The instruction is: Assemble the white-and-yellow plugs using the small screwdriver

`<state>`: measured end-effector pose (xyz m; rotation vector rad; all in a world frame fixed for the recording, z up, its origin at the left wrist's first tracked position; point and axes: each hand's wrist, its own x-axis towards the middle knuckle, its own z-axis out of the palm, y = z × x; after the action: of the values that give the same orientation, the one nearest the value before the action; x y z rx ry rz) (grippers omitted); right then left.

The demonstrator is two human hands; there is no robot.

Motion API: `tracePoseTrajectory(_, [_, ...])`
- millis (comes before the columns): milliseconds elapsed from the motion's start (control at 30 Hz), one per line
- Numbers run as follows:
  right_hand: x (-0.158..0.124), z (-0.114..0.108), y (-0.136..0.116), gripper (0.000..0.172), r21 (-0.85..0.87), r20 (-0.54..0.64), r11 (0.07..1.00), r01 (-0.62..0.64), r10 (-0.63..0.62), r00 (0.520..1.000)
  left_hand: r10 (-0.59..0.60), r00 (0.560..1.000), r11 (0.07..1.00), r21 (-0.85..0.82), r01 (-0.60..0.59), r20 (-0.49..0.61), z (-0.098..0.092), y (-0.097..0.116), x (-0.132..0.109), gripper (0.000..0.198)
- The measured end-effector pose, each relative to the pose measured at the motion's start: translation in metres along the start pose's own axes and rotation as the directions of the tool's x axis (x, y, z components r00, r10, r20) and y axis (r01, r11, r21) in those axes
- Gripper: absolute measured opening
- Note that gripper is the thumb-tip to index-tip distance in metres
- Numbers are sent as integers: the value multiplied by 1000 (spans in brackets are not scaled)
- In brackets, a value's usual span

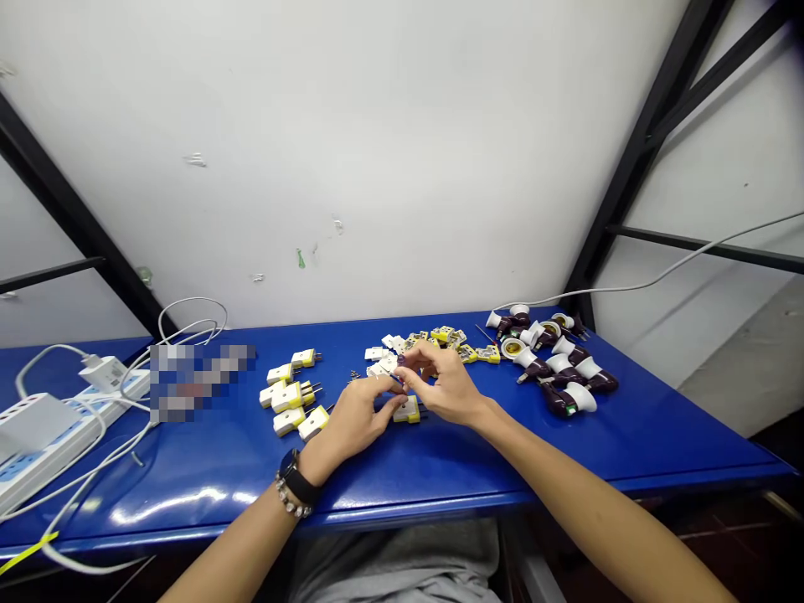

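Both hands meet over the middle of the blue table. My right hand (443, 381) is closed on a small screwdriver (400, 362), whose dark handle shows between the fingers. My left hand (361, 412) is closed in a pinch close to the screwdriver's shaft; whatever lies between its fingertips is too small to make out. Just under the hands lies a white and yellow plug (407, 410), its prongs pointing right and partly covered by the fingers. Behind the hands are loose white covers (378, 355) and open yellow plug halves (487, 353). A few tiny screws (354, 375) lie beside the left hand.
Several white and yellow plugs (290, 396) are grouped at left. Dark bulb sockets with white rims (562, 366) crowd the right. A power strip (59, 444) with white cables (94, 481) occupies the far left. Black frame posts (619, 176) and a white wall bound the blue table (207, 469).
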<state>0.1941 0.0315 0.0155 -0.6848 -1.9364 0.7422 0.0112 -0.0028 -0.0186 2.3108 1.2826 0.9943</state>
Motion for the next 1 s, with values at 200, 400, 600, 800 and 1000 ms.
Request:
tracePoseTrajectory(200, [0, -1, -2, 16, -19, -5, 997, 81, -81, 997, -18, 999, 999, 29, 16, 42, 4, 0, 1, 19])
tracePoseTrajectory(400, [0, 1, -6, 13, -143, -44, 982, 122, -129, 991, 5, 1000, 997, 82, -6, 4, 5, 3, -1, 15])
tracePoseTrajectory(600, [-1, 2, -6, 14, -54, -80, 996, 70, -75, 994, -9, 999, 994, 106, 12, -34, 7, 2, 1, 15])
tracePoseTrajectory(800, [1, 1, -10, 18, -107, -85, 990, 93, -102, 991, -25, 999, 993, 114, 23, 22, 5, 6, 1, 21])
tracePoseTrajectory(1000, [-1, 3, -6, 16, -120, -153, 986, 115, -132, 979, -18, 1000, 991, 133, 14, 25, 5, 4, 0, 22])
